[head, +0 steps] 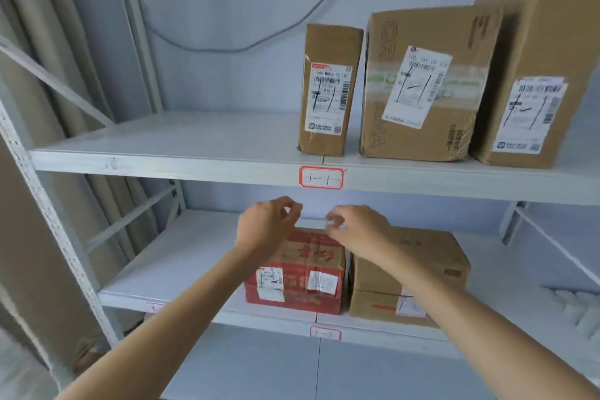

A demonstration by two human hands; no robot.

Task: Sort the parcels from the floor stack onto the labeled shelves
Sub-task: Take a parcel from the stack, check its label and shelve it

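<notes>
Red carton (297, 273) sits on the lower shelf (181, 256), label face outward, just beside a brown carton (418, 273) on its right, the two close enough that contact cannot be ruled out. Lower shelf tag (325, 333) is mounted on the front edge below the gap between them; its marking is too blurred to read. Upper shelf (162, 146) carries three brown parcels standing upright with shipping labels forward, above a red-bordered tag (321, 177) hand-marked "1-1"; labels face out presumably so marks can be checked against the tags. Left hand (264, 224) and right hand (355, 227) both hover above the rear top of the red carton, forearms reaching up and inward from below. Fingers of both hands loosely curled, gripping nothing, no clear contact with the carton. Judgement: red parcel is placed; hands appear free of it.
</notes>
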